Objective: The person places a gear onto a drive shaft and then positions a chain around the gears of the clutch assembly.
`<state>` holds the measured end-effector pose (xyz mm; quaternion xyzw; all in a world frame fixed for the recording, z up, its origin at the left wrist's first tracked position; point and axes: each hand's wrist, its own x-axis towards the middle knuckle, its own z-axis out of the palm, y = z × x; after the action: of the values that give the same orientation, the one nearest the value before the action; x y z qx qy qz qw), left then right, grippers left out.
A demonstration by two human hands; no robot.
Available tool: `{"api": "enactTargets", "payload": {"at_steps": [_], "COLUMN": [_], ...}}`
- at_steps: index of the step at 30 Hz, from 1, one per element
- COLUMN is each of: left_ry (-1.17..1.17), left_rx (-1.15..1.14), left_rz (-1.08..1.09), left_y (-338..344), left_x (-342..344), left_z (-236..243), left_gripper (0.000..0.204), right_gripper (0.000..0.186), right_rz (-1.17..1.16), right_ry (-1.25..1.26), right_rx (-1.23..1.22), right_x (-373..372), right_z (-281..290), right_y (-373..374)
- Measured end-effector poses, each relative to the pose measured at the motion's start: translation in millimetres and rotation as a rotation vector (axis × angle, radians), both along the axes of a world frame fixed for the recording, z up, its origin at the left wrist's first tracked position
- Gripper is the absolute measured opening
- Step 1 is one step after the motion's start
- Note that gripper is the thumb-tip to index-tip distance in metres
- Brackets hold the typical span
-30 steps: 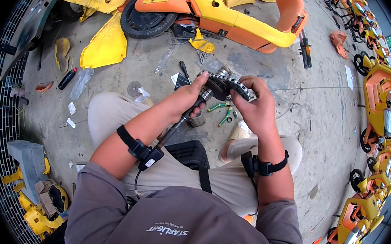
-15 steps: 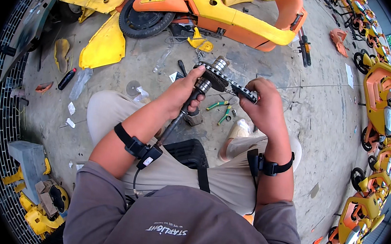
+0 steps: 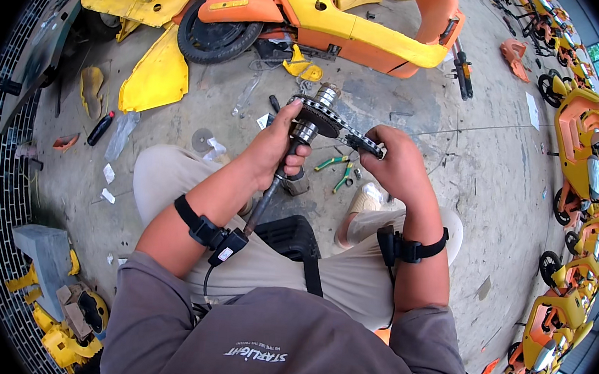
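Note:
My left hand [image 3: 272,147] is closed round a long metal shaft [image 3: 262,205], which slants up and away from my lap. A dark toothed sprocket [image 3: 319,120] sits near the shaft's far end, just beyond my left fingers. Over the sprocket runs a metal drive chain [image 3: 345,127], with my left thumb touching its near end. My right hand [image 3: 399,166] pinches the chain's other end to the right of the sprocket; my fingers partly hide it. On the floor beyond my lap lie green-handled pliers [image 3: 344,177].
A yellow and orange scooter body [image 3: 356,32] with a black wheel [image 3: 220,34] lies ahead. To the left are a yellow panel [image 3: 154,74], a dark bottle [image 3: 101,127] and clear plastic [image 3: 122,136]. Several yellow scooters [image 3: 580,140] stand along the right. A grey block [image 3: 40,257] sits lower left.
Both hands, the shaft and the chain have shifted slightly left in view. The chain's right end has tilted a little lower. Both hands keep their hold.

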<state>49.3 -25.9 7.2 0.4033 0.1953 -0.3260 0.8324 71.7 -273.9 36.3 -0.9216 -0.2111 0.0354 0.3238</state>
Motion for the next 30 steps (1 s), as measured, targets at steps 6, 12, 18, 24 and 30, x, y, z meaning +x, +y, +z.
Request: {"api": "enactTargets", "payload": {"at_steps": [6,12,18,24,30], "left_ry": [0.007,0.007,-0.007,-0.010,-0.119], "left_rx": [-0.035,-0.005,0.026,0.142,0.205], "left_rz": [0.013,0.016,0.028,0.024,-0.061], "left_y": [0.2,-0.3,-0.5,-7.1,-7.4], "left_x": [-1.3,-2.7,-3.1,-5.8,-6.6], "left_z": [0.8,-0.3,-1.3,2.2,-8.3], "left_gripper": [0.056,0.065,0.069,0.049,0.025], "right_gripper": [0.023,0.025,0.023,0.016,0.004], "right_rz": [-0.057,-0.051,0.020,0.065,0.054], "right_ry": [0.077,-0.002,-0.130,-0.187,-0.231], "right_rx": [-0.018,-0.001,-0.044,-0.169,-0.304], "right_x": [-2.6,-3.5,-4.6,-4.8,-7.7], "right_z": [-1.4,-6.0,-9.6,-9.2,-14.4], "right_y": [5.3,5.1,5.7,8.3,11.8]}}
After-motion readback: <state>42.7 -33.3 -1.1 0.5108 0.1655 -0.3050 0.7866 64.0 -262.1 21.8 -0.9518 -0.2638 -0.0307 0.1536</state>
